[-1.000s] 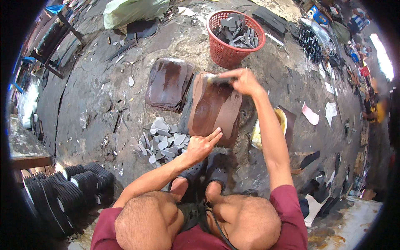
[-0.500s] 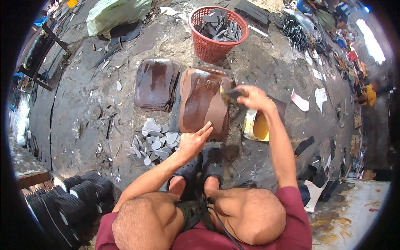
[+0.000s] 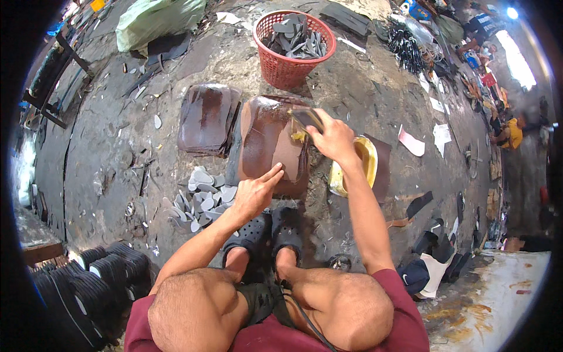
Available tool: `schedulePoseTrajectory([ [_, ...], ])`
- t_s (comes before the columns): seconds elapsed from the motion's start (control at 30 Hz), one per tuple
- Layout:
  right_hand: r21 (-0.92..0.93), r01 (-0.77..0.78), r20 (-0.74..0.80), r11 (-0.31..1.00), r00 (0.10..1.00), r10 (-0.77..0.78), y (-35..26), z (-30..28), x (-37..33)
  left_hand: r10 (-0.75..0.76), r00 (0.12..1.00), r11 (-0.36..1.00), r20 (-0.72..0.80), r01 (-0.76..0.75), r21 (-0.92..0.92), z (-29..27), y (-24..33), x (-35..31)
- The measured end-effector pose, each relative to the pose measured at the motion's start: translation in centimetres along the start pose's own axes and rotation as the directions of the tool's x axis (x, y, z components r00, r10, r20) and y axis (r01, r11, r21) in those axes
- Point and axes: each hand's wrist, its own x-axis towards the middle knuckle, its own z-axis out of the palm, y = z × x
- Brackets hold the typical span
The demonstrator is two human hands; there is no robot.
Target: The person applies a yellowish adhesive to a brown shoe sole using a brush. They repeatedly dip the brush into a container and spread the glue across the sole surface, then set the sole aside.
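Brush (image 3: 307, 119) is gripped by the right hand (image 3: 335, 141), and its yellow-smeared end appears to be set against the brown sheet (image 3: 264, 138) near the upper right edge. By the left hand (image 3: 253, 196) nothing is seen to be grasped: two straightened fingers are rested on the sheet's lower part, the others curled. A second ago the brush was held at the sheet's far edge; since then it has been brought round to the right side, so the dull strip there is now being worked, beside a darker, partly glossy area. The sheet is laid topmost on its stack, its long axis run from 6 toward 12 o'clock and leaned slightly toward 1; the brush is pointed toward about 10 from the hand. Around the sheet, a tub (image 3: 370, 157) of yellow paste is placed between 3 and 4 o'clock, dark shoes (image 3: 249, 233) at 6, grey cut pieces (image 3: 202, 202) between 7 and 8, a second brown stack (image 3: 205, 123) between 9 and 10, and a red basket (image 3: 287, 71) near 12.
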Motion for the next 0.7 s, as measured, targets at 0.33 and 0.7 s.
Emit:
schedulePoseTrajectory([
  [0.33,0.118,0.307,0.124,0.945,0.939,-0.320,-1.0,2.3,-13.1,-0.594,0.711,0.719,-0.376,0.261,-0.644,-2.2,-1.2,-2.0],
  [0.7,-0.163,0.405,0.039,0.900,0.914,-0.404,-3.8,4.1,-0.4,-0.699,0.701,0.547,-0.141,0.398,-0.737,1.3,-4.1,-3.2],
])
